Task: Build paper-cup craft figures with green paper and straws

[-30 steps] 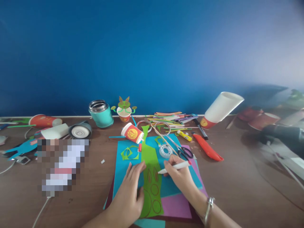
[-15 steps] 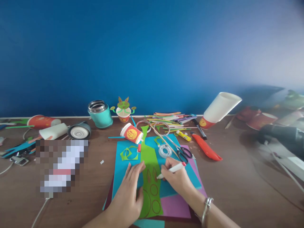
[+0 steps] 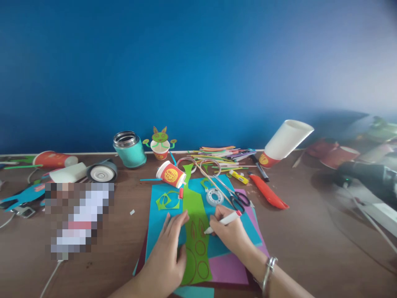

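My right hand grips a white marker with a red end, its tip at the pointed ear shape on a green paper piece. Red-brown outlines of two ears and several rounds are drawn on that paper. My left hand lies with fingers stretched out along the paper's left edge. Beneath are blue paper and purple paper. Just beyond my right hand are a tape roll and scissors. A red marker cap rests by the green paper.
A tipped paper cup lies behind the sheets, near a cup figure with a green animal head. Further items are a teal jar, craft sticks, a glue stick, a red pouch and stacked cups.
The whole view has shifted slightly, so things appear a little further left. Both hands keep nearly the same pose, with the marker tip still at the ear outline.
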A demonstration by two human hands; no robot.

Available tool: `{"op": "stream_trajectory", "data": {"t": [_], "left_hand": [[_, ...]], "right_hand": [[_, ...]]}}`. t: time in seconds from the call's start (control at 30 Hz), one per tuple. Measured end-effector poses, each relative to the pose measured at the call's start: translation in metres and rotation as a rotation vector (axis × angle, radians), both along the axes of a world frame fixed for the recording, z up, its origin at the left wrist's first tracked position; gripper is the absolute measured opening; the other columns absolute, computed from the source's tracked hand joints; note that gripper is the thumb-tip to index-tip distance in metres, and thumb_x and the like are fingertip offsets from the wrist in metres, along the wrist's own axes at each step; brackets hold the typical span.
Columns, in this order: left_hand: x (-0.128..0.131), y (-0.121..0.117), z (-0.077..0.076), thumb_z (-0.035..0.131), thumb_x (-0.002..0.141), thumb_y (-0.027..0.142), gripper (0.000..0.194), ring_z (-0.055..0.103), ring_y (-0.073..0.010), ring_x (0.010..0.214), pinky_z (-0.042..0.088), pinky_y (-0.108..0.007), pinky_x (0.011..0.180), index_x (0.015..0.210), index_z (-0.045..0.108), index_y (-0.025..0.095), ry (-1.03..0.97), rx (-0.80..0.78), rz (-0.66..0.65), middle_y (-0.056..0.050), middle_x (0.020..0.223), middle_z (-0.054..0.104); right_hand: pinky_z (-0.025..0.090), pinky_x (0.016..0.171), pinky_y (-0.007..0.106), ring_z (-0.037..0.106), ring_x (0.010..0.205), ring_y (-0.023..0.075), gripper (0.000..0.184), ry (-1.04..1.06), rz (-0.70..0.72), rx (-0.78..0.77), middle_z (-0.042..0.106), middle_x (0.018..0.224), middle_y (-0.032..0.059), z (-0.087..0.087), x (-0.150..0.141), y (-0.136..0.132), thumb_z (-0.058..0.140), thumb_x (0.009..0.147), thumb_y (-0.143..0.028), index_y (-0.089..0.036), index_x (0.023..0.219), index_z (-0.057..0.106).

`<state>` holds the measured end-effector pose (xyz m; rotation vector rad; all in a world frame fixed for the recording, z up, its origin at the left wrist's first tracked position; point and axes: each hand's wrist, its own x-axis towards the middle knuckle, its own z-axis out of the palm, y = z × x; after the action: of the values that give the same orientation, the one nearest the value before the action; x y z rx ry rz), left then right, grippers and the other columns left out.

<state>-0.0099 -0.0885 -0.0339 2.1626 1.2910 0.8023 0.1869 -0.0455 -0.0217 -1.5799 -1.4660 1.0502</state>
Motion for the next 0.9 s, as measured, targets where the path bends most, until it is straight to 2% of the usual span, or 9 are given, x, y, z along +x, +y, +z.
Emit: {"op": "stream_trajectory", "data": {"t": [0.13, 0.27, 0.43, 0.63, 0.9], "left_hand": [[-0.0001, -0.0001, -0.0010, 0.038, 0.078, -0.001, 0.073, 0.042, -0.0266, 0.129, 0.028, -0.057, 0.110, 0.143, 0.015, 0.024, -0.001, 0.014, -0.003, -0.013, 0.136, 0.047], [-0.0003, -0.0003, -0.0011, 0.038, 0.079, 0.000, 0.072, 0.040, -0.0270, 0.131, 0.028, -0.058, 0.110, 0.143, 0.013, 0.023, 0.025, 0.025, -0.010, -0.014, 0.137, 0.047], [-0.0006, -0.0002, -0.0020, 0.039, 0.078, 0.000, 0.073, 0.041, -0.0275, 0.130, 0.030, -0.058, 0.109, 0.143, 0.015, 0.022, 0.029, 0.038, -0.003, -0.014, 0.137, 0.048], [-0.0004, -0.0003, -0.0018, 0.038, 0.078, -0.001, 0.074, 0.041, -0.0265, 0.130, 0.030, -0.057, 0.109, 0.144, 0.013, 0.023, 0.025, 0.058, -0.007, -0.013, 0.136, 0.048], [-0.0013, -0.0001, -0.0037, 0.038, 0.079, 0.000, 0.076, 0.039, -0.0265, 0.132, 0.029, -0.058, 0.109, 0.144, 0.010, 0.026, 0.017, 0.040, -0.012, -0.012, 0.136, 0.048]], "right_hand": [[0.032, 0.041, 0.023, 0.043, 0.039, 0.0107, 0.024, 0.026, 0.023, -0.030, 0.037, 0.042, -0.0076, 0.0007, 0.0004, -0.0013, 0.049, 0.067, -0.024, -0.024, 0.052, 0.029], [0.035, 0.044, 0.023, 0.047, 0.043, 0.0118, 0.027, 0.045, -0.017, 0.019, 0.042, 0.044, -0.0064, -0.0002, 0.0012, 0.0005, 0.051, 0.073, -0.029, -0.024, 0.054, 0.032], [0.031, 0.044, 0.023, 0.039, 0.044, 0.0100, 0.029, -0.013, -0.050, 0.075, 0.043, 0.045, -0.0060, -0.0037, 0.0008, 0.0023, 0.055, 0.073, -0.029, -0.023, 0.054, 0.035], [0.031, 0.042, 0.022, 0.039, 0.039, 0.0090, 0.028, 0.021, 0.001, -0.010, 0.036, 0.041, -0.0083, 0.0000, -0.0009, 0.0001, 0.052, 0.069, -0.028, -0.023, 0.052, 0.030], [0.032, 0.041, 0.021, 0.047, 0.040, 0.0107, 0.025, 0.090, -0.024, -0.020, 0.041, 0.040, -0.0075, 0.0004, 0.0004, 0.0025, 0.052, 0.068, -0.026, -0.023, 0.053, 0.032]]}}
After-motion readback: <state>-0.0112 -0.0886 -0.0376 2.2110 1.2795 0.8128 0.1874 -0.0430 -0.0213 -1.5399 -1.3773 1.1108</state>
